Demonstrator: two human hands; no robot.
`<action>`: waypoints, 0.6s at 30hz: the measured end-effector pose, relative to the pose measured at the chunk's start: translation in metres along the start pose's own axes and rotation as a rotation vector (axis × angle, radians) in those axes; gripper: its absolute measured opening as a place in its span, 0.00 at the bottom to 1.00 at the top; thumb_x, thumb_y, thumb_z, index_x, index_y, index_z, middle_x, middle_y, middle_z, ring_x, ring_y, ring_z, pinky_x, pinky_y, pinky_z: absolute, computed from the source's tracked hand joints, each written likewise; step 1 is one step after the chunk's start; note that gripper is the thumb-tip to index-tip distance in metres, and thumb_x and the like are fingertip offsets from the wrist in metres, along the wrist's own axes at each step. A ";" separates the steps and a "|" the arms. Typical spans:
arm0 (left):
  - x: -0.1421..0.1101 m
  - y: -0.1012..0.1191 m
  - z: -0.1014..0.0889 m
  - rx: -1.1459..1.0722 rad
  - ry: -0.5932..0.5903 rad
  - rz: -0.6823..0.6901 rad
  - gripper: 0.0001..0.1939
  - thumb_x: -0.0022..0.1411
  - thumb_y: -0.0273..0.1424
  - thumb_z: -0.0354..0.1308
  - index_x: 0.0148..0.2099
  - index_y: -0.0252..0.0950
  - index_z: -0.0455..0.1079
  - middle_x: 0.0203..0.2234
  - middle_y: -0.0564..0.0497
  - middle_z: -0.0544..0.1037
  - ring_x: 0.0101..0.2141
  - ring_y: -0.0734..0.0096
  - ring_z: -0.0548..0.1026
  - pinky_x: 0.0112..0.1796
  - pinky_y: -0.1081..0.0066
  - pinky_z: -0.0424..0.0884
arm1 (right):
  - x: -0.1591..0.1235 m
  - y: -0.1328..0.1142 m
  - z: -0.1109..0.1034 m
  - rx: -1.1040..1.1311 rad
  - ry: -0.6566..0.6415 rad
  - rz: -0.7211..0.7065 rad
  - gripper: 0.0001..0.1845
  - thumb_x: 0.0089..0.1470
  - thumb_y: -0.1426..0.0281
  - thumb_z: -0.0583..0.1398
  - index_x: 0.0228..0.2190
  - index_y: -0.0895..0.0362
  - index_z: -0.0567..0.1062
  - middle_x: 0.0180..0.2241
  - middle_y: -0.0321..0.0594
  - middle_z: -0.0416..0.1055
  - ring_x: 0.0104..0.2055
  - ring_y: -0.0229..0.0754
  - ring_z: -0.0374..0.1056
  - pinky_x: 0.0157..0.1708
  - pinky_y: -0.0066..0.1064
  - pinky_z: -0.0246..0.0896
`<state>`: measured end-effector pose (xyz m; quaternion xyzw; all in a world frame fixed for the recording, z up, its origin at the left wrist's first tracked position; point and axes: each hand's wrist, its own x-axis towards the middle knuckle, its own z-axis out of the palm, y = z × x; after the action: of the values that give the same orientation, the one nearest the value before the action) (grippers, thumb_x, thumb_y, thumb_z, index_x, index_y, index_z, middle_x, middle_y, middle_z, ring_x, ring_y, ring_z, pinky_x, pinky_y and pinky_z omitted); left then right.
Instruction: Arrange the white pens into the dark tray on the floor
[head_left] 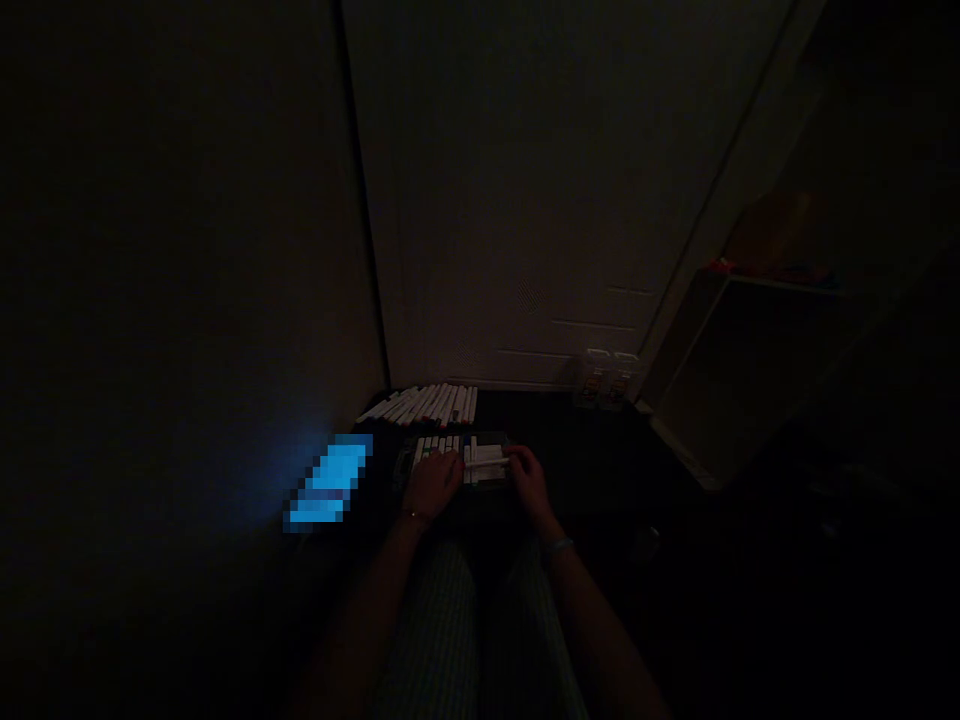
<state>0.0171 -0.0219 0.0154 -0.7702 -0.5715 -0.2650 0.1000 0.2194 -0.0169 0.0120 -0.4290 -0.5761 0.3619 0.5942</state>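
Observation:
In dim light, a white marker [486, 463] lies crosswise between my two hands, above an open case [496, 437]. My right hand [529, 478] is closed, with thumb and fingers pinching the marker's right end. At the left end, my left hand [433, 484] is closed, its curled fingers against the marker. Several white markers [438, 443] stand side by side in the case, partly hidden behind my left hand. More white pieces, perhaps markers, show in the right part of the case. The darkness blurs the exact finger contact.
A fanned row of white markers [424, 405] lies behind the case on the dark table [600, 460]. A bright blue pixelated screen [330, 485] is at the left. Two clear containers [606, 380] stand at the back right, near a shelf unit [731, 350]. A wall closes the back.

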 end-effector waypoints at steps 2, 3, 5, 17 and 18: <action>0.000 0.000 0.000 -0.007 0.003 0.009 0.14 0.62 0.34 0.42 0.42 0.37 0.66 0.35 0.46 0.73 0.42 0.64 0.68 0.43 0.66 0.62 | 0.000 -0.001 0.000 0.006 -0.008 -0.008 0.12 0.51 0.63 0.53 0.35 0.54 0.72 0.34 0.36 0.71 0.38 0.41 0.66 0.37 0.29 0.59; 0.000 0.000 0.000 -0.007 0.002 0.008 0.14 0.62 0.34 0.42 0.42 0.37 0.66 0.35 0.46 0.73 0.43 0.64 0.68 0.43 0.66 0.62 | 0.000 0.000 0.000 0.015 -0.012 -0.007 0.12 0.51 0.63 0.53 0.35 0.54 0.72 0.35 0.36 0.71 0.38 0.41 0.66 0.37 0.29 0.60; 0.000 0.001 0.000 -0.002 0.002 -0.004 0.13 0.62 0.35 0.42 0.42 0.37 0.66 0.35 0.46 0.73 0.43 0.64 0.68 0.42 0.66 0.62 | 0.000 0.001 0.000 0.034 -0.018 0.004 0.13 0.51 0.63 0.53 0.35 0.54 0.71 0.35 0.37 0.71 0.38 0.41 0.66 0.37 0.29 0.60; 0.002 0.003 -0.006 0.009 -0.027 -0.029 0.13 0.62 0.33 0.41 0.37 0.37 0.66 0.31 0.47 0.72 0.37 0.66 0.68 0.39 0.67 0.62 | 0.001 0.003 0.001 0.008 -0.028 0.004 0.13 0.51 0.63 0.53 0.36 0.54 0.72 0.37 0.37 0.71 0.40 0.41 0.66 0.39 0.30 0.60; 0.002 0.004 -0.008 0.006 -0.032 -0.036 0.12 0.62 0.33 0.41 0.36 0.37 0.66 0.30 0.47 0.72 0.36 0.66 0.68 0.38 0.68 0.61 | 0.001 0.004 0.001 0.011 -0.025 0.007 0.13 0.51 0.62 0.53 0.36 0.54 0.72 0.37 0.37 0.71 0.40 0.41 0.66 0.39 0.30 0.60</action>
<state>0.0187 -0.0245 0.0235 -0.7636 -0.5875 -0.2529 0.0883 0.2186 -0.0145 0.0091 -0.4232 -0.5801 0.3726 0.5878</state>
